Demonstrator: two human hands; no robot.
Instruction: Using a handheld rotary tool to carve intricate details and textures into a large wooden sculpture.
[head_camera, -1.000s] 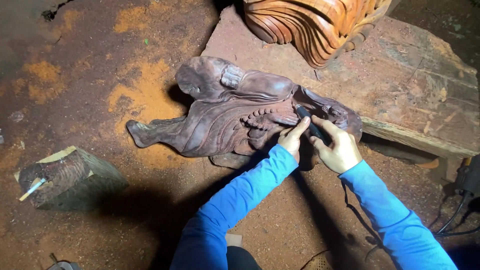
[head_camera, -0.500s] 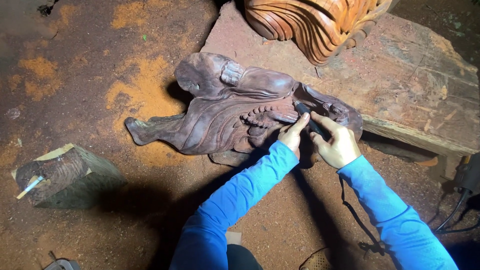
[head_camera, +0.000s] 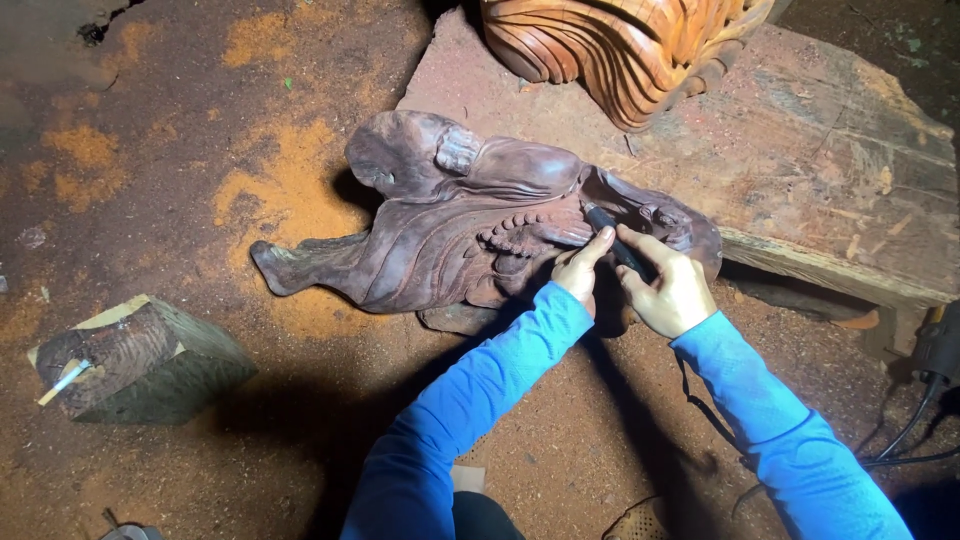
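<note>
A dark brown carved wooden figure (head_camera: 450, 225) lies on the dusty floor, its right end leaning on a thick wooden slab (head_camera: 830, 170). My right hand (head_camera: 665, 285) grips a slim black carving tool (head_camera: 612, 240), whose tip touches the carving near its rounded bead-like details. My left hand (head_camera: 580, 268) steadies the tool from the left, index finger stretched along it. Both arms wear blue sleeves.
A pale orange carved piece with flowing ridges (head_camera: 620, 45) stands on the slab at the top. A wood block (head_camera: 135, 360) with a small tool on it sits at lower left. Black cables (head_camera: 910, 430) run at the right edge. Orange sawdust (head_camera: 280, 190) covers the floor.
Both hands keep their hold on the tool at the same spot of the carving. The view has shifted only slightly.
</note>
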